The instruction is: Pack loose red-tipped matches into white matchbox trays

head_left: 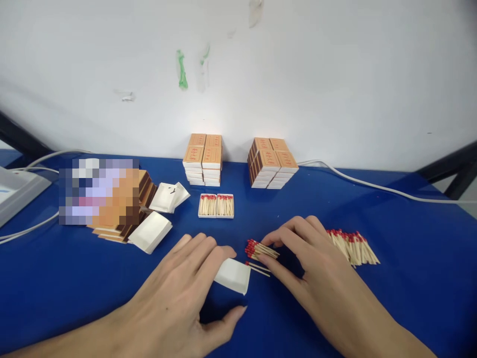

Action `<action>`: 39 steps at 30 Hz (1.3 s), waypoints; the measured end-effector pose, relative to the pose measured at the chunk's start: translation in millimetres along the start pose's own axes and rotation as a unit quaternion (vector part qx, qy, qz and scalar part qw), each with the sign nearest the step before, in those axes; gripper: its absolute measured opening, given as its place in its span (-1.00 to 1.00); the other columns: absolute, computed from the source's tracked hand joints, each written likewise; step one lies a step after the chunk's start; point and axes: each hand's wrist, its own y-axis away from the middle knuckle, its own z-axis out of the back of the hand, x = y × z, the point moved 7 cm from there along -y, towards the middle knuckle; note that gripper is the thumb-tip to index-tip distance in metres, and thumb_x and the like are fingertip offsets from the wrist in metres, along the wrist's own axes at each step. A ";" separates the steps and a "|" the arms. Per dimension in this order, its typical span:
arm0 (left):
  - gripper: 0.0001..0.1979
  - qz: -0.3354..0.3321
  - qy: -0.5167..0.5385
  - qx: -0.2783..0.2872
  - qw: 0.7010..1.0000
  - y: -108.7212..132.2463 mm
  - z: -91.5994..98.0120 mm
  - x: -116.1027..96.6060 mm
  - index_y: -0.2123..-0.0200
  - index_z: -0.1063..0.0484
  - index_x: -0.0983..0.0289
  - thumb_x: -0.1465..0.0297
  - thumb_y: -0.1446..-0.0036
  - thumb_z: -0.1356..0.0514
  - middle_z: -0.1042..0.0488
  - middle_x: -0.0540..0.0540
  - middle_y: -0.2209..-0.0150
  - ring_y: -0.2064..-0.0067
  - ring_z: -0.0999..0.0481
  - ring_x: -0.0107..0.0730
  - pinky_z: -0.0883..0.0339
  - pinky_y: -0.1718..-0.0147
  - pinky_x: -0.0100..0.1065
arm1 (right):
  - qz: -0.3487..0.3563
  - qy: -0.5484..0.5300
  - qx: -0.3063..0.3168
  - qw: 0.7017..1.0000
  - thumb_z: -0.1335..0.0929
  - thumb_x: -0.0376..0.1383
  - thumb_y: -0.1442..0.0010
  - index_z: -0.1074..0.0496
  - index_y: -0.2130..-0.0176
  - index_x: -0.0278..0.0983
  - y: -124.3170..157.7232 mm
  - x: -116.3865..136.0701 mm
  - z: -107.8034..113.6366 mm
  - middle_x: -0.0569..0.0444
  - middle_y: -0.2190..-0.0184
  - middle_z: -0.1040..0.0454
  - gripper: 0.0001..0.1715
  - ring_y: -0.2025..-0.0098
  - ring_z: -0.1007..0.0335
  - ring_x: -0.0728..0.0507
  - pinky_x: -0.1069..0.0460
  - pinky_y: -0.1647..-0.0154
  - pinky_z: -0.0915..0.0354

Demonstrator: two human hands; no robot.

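Note:
A bunch of red-tipped matches (263, 249) is pinched between the thumb and fingers of my right hand (313, 258), just above the blue table. Two loose matches (258, 269) lie right below that bunch. An empty white matchbox tray (233, 277) lies beside them on the left. My left hand (190, 278) reaches over this tray, its index finger at the far edge and its thumb spread apart on the near side. Part of the tray is hidden under the fingers. Behind my right wrist lies a larger pile of matches (354, 247).
Two filled trays (216, 206) stand side by side mid-table. Behind them are two stacks of matchboxes (203, 159) (274, 163) near the wall. Empty white trays (152, 231) and orange-brown matchbox sleeves (124, 229) lie at left. White cables (372, 188) run along the back.

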 end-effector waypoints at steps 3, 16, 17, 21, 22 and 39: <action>-0.52 0.004 0.003 0.001 1.000 1.1 -0.7 1.6 -0.29 -0.33 0.16 0.27 -0.37 -0.31 -0.58 0.14 -0.01 0.03 -0.64 -0.06 -0.52 -0.14 0.11 | 0.009 0.005 -0.005 1.000 -0.40 -0.18 -0.60 -0.53 0.12 -0.15 -1.1 -0.1 1.0 -0.03 0.10 -0.55 -0.82 0.04 -0.38 -0.28 -0.23 0.00 -0.44; -0.56 -0.010 0.035 -0.018 0.999 0.2 3.4 -1.1 -0.30 -0.37 0.15 0.36 -0.43 -0.30 -0.59 0.08 0.01 0.06 -0.65 -0.20 -0.50 -0.13 -0.05 | 0.018 0.019 -0.013 1.000 -0.37 -0.19 -0.62 -0.51 0.14 -0.15 -0.9 -1.0 2.9 -0.04 0.12 -0.53 -0.78 0.05 -0.37 -0.28 -0.21 0.05 -0.45; -0.56 -0.006 0.046 -0.012 0.999 -0.8 3.8 -0.6 -0.30 -0.36 0.13 0.37 -0.42 -0.31 -0.58 0.05 0.04 0.09 -0.64 -0.22 -0.51 -0.11 -0.07 | 0.018 0.020 -0.013 1.000 -0.37 -0.19 -0.62 -0.51 0.14 -0.15 -0.9 -0.9 2.7 -0.04 0.12 -0.53 -0.79 0.05 -0.36 -0.28 -0.21 0.05 -0.45; -0.50 0.022 0.105 0.031 0.994 -4.2 1.3 3.9 -0.28 -0.37 0.05 0.43 -0.35 -0.37 -0.52 -0.08 0.18 0.24 -0.59 -0.33 -0.56 -0.01 -0.16 | 0.024 0.023 -0.020 0.999 -0.36 -0.19 -0.62 -0.51 0.13 -0.15 -1.1 0.7 4.4 -0.04 0.13 -0.52 -0.80 0.06 -0.36 -0.28 -0.21 0.06 -0.44; -0.49 0.026 0.107 0.035 0.993 -4.5 0.9 4.6 -0.28 -0.36 0.05 0.43 -0.34 -0.37 -0.52 -0.10 0.19 0.25 -0.58 -0.34 -0.55 -0.02 -0.15 | 0.026 0.024 -0.021 0.999 -0.36 -0.20 -0.62 -0.51 0.13 -0.15 -1.2 1.0 5.0 -0.04 0.13 -0.52 -0.79 0.06 -0.35 -0.28 -0.20 0.06 -0.43; -0.81 0.003 0.072 -0.012 0.997 -2.0 -0.5 4.4 -0.11 -0.46 0.16 0.37 -0.49 -0.31 -0.55 0.01 0.07 0.15 -0.48 -0.26 -0.25 0.07 -0.12 | 0.027 0.038 -0.018 0.999 -0.34 -0.28 -0.63 -0.49 0.17 -0.16 -2.9 0.3 6.6 -0.03 0.15 -0.52 -0.76 0.09 -0.35 -0.27 -0.19 0.07 -0.41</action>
